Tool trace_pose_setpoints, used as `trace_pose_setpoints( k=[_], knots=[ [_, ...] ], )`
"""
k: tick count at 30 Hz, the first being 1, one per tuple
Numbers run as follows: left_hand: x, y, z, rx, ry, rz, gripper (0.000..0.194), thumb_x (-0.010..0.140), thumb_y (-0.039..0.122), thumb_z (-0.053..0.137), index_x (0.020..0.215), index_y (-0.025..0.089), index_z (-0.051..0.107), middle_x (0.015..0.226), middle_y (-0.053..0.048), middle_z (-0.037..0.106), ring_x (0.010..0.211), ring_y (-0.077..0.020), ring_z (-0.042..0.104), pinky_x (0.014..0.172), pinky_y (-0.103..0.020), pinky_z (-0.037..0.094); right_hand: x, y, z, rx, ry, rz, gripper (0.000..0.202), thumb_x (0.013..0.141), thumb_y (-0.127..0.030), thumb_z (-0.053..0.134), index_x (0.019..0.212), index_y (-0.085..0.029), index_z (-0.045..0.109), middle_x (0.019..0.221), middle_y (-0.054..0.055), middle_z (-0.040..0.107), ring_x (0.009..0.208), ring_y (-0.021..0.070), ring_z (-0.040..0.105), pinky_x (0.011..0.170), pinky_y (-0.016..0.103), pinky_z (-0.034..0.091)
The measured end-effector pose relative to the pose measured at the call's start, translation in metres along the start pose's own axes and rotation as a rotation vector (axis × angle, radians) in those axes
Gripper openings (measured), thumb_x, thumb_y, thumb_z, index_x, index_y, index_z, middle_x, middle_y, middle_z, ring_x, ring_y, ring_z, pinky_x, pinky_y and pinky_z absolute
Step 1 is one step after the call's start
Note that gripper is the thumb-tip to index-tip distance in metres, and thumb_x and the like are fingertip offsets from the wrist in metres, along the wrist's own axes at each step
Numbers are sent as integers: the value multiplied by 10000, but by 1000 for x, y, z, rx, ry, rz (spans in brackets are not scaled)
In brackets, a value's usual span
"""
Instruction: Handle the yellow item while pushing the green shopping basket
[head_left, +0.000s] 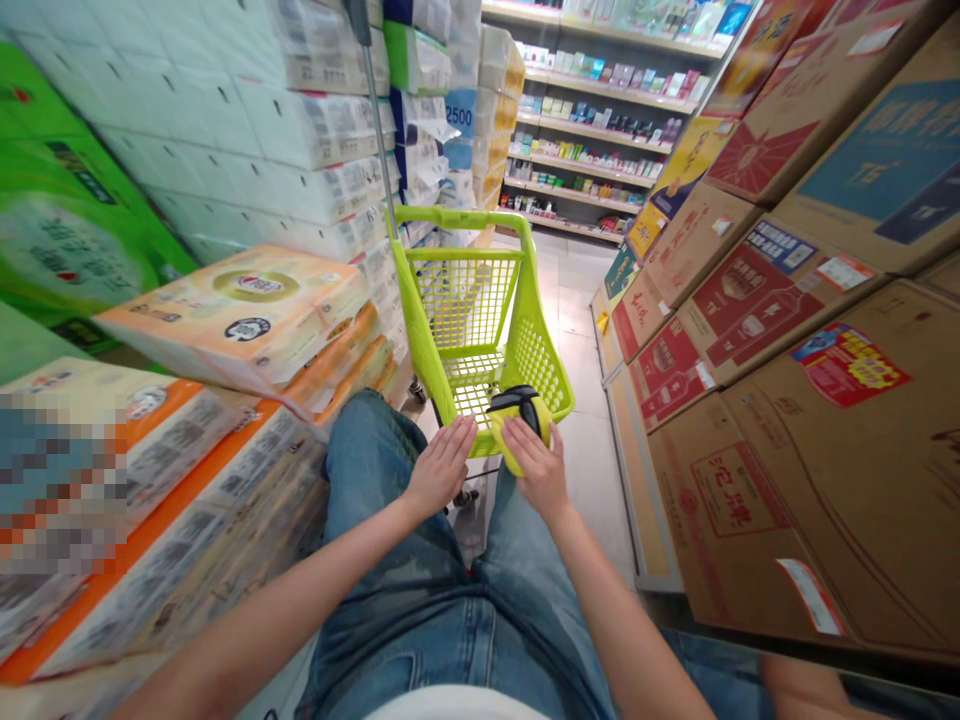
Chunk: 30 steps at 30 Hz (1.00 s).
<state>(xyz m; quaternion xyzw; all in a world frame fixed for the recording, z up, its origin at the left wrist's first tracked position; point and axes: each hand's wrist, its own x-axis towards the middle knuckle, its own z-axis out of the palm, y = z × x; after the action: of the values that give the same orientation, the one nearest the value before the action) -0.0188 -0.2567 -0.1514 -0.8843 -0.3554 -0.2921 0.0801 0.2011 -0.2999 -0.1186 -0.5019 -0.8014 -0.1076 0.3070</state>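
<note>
A lime-green shopping cart point(525, 345) with a lattice basket stands in front of my knees. My left hand point(445, 462) lies on the basket's near rim, its fingers stretched out side by side. At the rim's near right corner, my right hand point(535, 462) has its fingers and thumb round a yellow and black item point(531, 410). The item is partly covered by that hand, and I cannot make out exactly what it is. Both hands are a short distance apart, above my thighs.
Stacked tissue packs point(247, 300) line the left side. Cardboard cartons point(765, 440) are piled on the right. Beyond the cart, a tiled floor point(574, 300) leads to shelves point(592, 130) of small boxes. Another person's arm point(806, 688) shows at the lower right edge.
</note>
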Motion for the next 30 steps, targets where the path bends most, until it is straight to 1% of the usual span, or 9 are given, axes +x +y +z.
trace_pose_setpoints(
  k=[3,6,9,14,17,19,22,26,30],
  knots=[
    [2,2,0,0,-35,-4,830,865,83,437,1588,122,33,1609,-132,302,1513,-248,225,1215,-430,260,-15,54,-14,-78,78,118,770,733,3,400,1464,-235,449,1425,78,585,1356,190,515,1230,471,81],
    [3,4,2,2,-30,-14,833,862,86,449,1588,111,41,1611,-139,295,1517,-255,209,1214,-434,263,-18,73,-19,-105,119,219,763,717,-2,402,1436,-242,484,1420,80,589,1342,200,531,1215,479,141],
    [2,5,5,0,-7,-25,846,851,72,459,1586,101,43,1605,-146,308,1521,-259,193,1211,-445,273,-10,44,-10,-99,168,279,760,719,-18,414,1445,-233,473,1413,93,593,1340,215,533,1209,492,160],
    [0,4,7,-9,14,-23,856,841,58,451,1587,110,35,1598,-155,318,1516,-263,212,1200,-457,300,8,-47,16,48,97,216,726,769,-35,430,1469,-228,437,1433,77,578,1371,195,496,1228,459,120],
    [-1,2,7,-3,32,-22,844,845,57,437,1588,113,40,1592,-160,329,1512,-259,229,1195,-451,309,12,-67,22,80,104,179,668,815,-48,440,1459,-228,448,1419,71,592,1380,184,485,1235,456,84],
    [-1,1,6,-3,31,-12,835,850,58,429,1588,119,45,1590,-154,336,1510,-253,234,1196,-447,308,10,-56,18,67,95,125,639,835,-47,439,1442,-245,470,1401,63,608,1361,176,506,1237,458,52],
    [-1,-2,5,-8,18,11,824,859,67,424,1590,130,48,1598,-140,323,1507,-251,245,1200,-447,301,1,-10,3,17,69,46,641,825,-26,432,1414,-267,510,1372,52,632,1323,174,548,1231,447,76],
    [0,-1,7,-1,10,14,823,868,81,437,1590,127,45,1599,-136,322,1503,-262,255,1200,-451,299,-12,53,-19,-58,140,156,684,760,-7,426,1378,-274,551,1362,56,640,1277,196,591,1207,461,146],
    [1,2,11,-21,32,-15,832,865,76,457,1589,125,52,1587,-143,348,1510,-264,235,1193,-465,321,-10,50,-19,-66,154,259,649,780,-44,451,1384,-264,539,1375,70,629,1291,217,579,1198,482,153]
  ],
)
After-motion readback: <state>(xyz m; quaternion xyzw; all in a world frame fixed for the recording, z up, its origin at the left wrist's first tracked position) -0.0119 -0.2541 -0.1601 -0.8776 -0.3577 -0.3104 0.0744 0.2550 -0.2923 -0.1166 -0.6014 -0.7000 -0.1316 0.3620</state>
